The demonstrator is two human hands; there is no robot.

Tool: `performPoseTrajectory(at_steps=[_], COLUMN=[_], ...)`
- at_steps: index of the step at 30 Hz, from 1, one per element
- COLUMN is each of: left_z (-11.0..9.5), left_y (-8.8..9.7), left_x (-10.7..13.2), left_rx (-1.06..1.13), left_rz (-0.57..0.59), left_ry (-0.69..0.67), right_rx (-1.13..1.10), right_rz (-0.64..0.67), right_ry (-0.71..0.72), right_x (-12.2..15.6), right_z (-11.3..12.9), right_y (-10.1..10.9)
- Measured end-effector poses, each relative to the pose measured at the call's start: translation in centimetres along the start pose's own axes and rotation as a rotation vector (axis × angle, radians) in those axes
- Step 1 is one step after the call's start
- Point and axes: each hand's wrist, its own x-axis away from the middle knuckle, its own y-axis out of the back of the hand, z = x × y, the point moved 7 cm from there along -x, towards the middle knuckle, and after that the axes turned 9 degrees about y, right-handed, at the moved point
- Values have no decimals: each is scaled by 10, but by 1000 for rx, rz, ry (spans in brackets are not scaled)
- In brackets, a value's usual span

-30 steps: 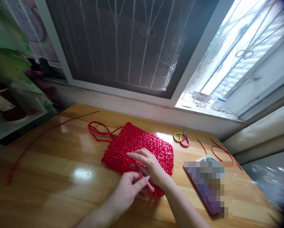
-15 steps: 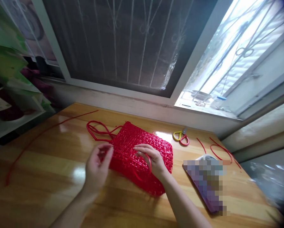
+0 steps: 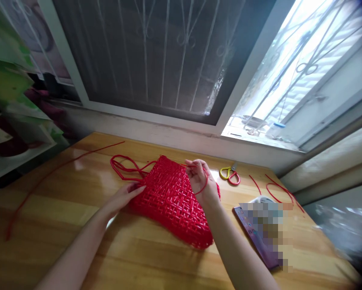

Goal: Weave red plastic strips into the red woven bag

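Observation:
A red woven bag point(image 3: 175, 201) lies on its side on the wooden table, its looped red handles point(image 3: 123, 166) stretched out to the left. My left hand point(image 3: 125, 196) is closed at the bag's left edge, thumb on top and the other fingers partly hidden behind it. Over the bag's upper right part, my right hand point(image 3: 202, 181) has its fingers curled and pinches a thin red cord point(image 3: 205, 186). The cord bends in a loop beside the palm, and one end points left past the fingertips.
Scissors point(image 3: 230, 175) with one yellow and one red handle lie behind and right. A phone point(image 3: 256, 237), partly pixelated, rests at the right near a white round object. Loose red cords point(image 3: 280, 189) lie beyond it, and a long red strand point(image 3: 57, 169) curves at the left.
My right hand has moved up and away across the bag, carrying the cord. My left hand has lowered from above the bag's left edge and taken hold there.

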Motion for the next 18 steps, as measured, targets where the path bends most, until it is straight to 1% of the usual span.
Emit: performPoseTrajectory(at_steps=[2,4,7,9,11,12,14,16,18], left_z=[-4,-3,0,0,0,0,2,5,6], left_y=[-3,-9,-16,-19,-21,-23,-25,-26,-27], left_x=[-1,-2,2,6,11,15,21,27,31], left_rx=[25,61,82,78,72,73,84,81,55], left_rz=[-6,28,80,110,160,196,266,319,336], left_ry=[-19,4,40,46,63,82,122,156,180], right_rx=[15,84,217,273,330,373,493,617,666], right_rz=[68,173,303,346,387,405,407,351,253], right_ry=[-68,-168,-302,-344,-358,-343,-248,-116,-28], right_x=[-1,5,19,26,29,29,25,19,16], right_z=[-12,-27,-45,-49,-49,-46,-37,-24,-12], right_y=[-8,-12,-11,-8,-7,-6,-4,0,4])
